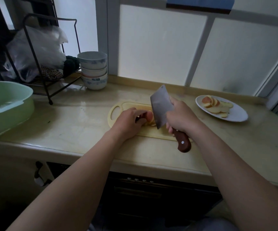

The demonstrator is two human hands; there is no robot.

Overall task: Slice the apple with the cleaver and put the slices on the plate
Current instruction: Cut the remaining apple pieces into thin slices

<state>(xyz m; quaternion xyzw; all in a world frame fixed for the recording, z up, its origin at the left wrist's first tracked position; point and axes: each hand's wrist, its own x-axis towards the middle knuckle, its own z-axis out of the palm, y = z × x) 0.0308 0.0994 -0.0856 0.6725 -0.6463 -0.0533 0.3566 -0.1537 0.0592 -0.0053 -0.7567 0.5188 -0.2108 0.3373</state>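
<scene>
Right hand (181, 116) has its fingers wrapped round the brown wooden handle of the cleaver (162, 108), up near the blade; blade stands roughly vertical, edge down into the apple (150, 117) on the cutting board (118, 110). Left hand (129, 121) steadies the apple from the left side, fingers (141, 114) curled over it with the tips close to the blade face; exact contact points are hard to tell in the dim light. A few cut slices lie on the board at the foot of the blade. The pale board lies flat on the tabletop (78, 120), its handle hole toward the left. White plate (236, 114) sits well to the right on the tabletop, apart from the board, with a pile of apple slices (213, 104) on its left half. At back left a stack of bowls (94, 70) stands beside a black wire rack (40, 52) holding plastic bags. A green basin (6, 104) sits at the far left edge.
</scene>
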